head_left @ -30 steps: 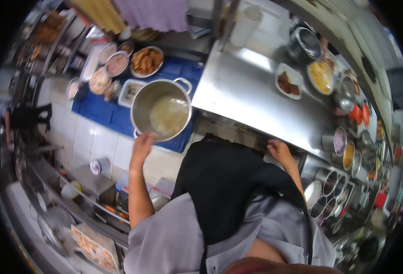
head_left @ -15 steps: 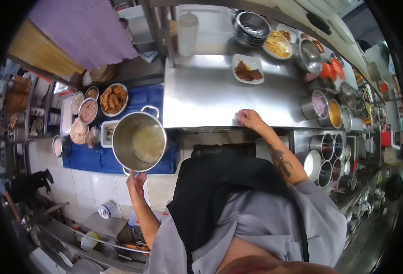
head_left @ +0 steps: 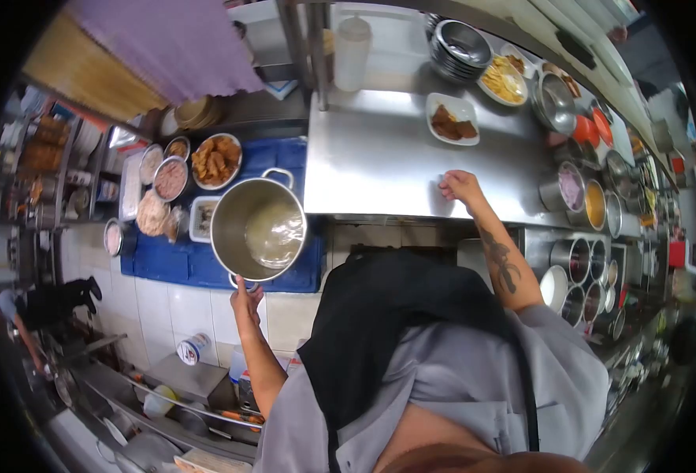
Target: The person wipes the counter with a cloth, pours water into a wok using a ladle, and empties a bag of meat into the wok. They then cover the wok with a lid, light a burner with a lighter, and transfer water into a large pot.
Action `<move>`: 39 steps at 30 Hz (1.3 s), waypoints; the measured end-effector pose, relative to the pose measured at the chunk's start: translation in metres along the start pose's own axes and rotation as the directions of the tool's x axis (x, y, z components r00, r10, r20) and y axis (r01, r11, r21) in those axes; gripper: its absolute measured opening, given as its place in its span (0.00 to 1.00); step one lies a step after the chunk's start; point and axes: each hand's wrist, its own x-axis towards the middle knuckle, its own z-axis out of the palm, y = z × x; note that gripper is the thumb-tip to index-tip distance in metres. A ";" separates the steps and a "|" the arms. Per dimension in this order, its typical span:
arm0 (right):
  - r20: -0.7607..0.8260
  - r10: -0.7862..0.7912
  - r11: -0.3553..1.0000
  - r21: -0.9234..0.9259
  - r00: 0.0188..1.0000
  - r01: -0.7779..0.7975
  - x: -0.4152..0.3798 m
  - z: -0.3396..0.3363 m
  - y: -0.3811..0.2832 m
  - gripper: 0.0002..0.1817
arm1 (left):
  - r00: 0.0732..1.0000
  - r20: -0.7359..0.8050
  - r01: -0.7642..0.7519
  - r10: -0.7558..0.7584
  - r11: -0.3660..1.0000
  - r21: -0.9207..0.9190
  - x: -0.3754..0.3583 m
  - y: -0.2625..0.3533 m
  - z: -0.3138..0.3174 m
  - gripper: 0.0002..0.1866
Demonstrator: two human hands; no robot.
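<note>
A deep steel stockpot (head_left: 226,236) with pale, cloudy liquid (head_left: 275,235) in it stands over the blue mat (head_left: 167,270), its near side at the mat's front edge. My left hand (head_left: 247,302) is closed round the pot's near loop handle, thumb up by the rim. Out over the steel counter (head_left: 379,169), my right hand (head_left: 460,186) has its fingers curled in, and no object shows in them. A white dish of brown cooked pieces (head_left: 452,126) lies just beyond it.
Bowls of fried pieces (head_left: 216,161) and pink meat (head_left: 170,178) crowd the mat's left part. Stacked steel bowls (head_left: 462,46), a plate of yellow strips (head_left: 504,81) and several steel pots (head_left: 571,256) line the right. At far left another person (head_left: 40,311) bends over.
The whole scene has shifted right with my head. The liquid in the pot has spread and ripples more. My right hand is slightly farther over the counter; my left hand stays on the handle.
</note>
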 end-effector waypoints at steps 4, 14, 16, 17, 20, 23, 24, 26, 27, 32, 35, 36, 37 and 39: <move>-0.102 0.093 0.994 0.075 0.990 -0.085 0.002 0.002 -0.004 0.16 | 0.999 0.041 -0.015 0.015 1.000 0.007 0.002 0.013 0.018 0.40; -0.109 0.052 0.997 0.067 0.993 -0.045 -0.048 0.006 0.019 0.14 | 0.982 0.180 0.073 -0.056 0.993 -0.092 0.032 0.019 0.065 0.39; -0.058 -0.021 0.999 0.042 0.998 0.024 -0.073 0.004 0.033 0.13 | 0.974 0.213 0.094 -0.075 0.992 -0.082 0.034 0.000 0.054 0.37; -0.120 -0.045 0.999 -0.010 0.992 0.045 -0.082 0.005 0.047 0.14 | 0.972 0.223 0.090 -0.080 0.995 -0.035 0.030 -0.012 0.051 0.35; -0.246 -0.069 0.997 -0.057 0.967 0.056 -0.123 0.005 0.095 0.15 | 0.902 0.373 0.069 -0.217 0.926 0.370 -0.015 -0.027 0.059 0.27; -0.344 0.035 0.993 -0.098 0.938 -0.073 -0.180 0.004 0.130 0.15 | 0.810 0.525 -0.091 -0.259 0.830 0.550 -0.065 -0.020 0.094 0.20; -0.376 0.089 0.980 -0.131 0.923 -0.148 -0.200 0.003 0.142 0.15 | 0.774 0.576 -0.151 -0.262 0.808 0.570 -0.071 -0.020 0.106 0.19; -0.474 0.065 0.949 -0.242 0.878 -0.202 -0.238 -0.005 0.181 0.13 | 0.706 0.663 -0.296 -0.249 0.747 0.596 -0.092 -0.006 0.143 0.18; -0.534 -0.010 0.928 -0.320 0.846 -0.191 -0.253 -0.005 0.221 0.13 | 0.668 0.701 -0.366 -0.250 0.710 0.602 -0.104 0.001 0.162 0.17; -0.722 0.130 0.963 -0.070 0.679 -0.260 -0.348 0.004 0.327 0.11 | 0.557 0.753 -0.297 -0.352 0.762 0.576 -0.161 0.029 0.244 0.17; -0.766 0.233 0.971 0.145 0.599 -0.192 -0.397 0.017 0.380 0.14 | 0.515 0.764 -0.296 -0.389 0.756 0.584 -0.193 0.026 0.271 0.17; -0.771 0.288 0.958 0.227 0.568 -0.178 -0.412 0.025 0.392 0.14 | 0.521 0.750 -0.310 -0.407 0.728 0.611 -0.195 0.020 0.276 0.17; -0.770 0.339 0.940 0.302 0.541 -0.159 -0.427 0.033 0.391 0.13 | 0.518 0.738 -0.337 -0.432 0.690 0.640 -0.200 0.014 0.280 0.16; -0.791 0.382 0.924 0.327 0.478 -0.197 -0.459 0.055 0.399 0.12 | 0.469 0.735 -0.263 -0.490 0.716 0.646 -0.203 -0.002 0.279 0.14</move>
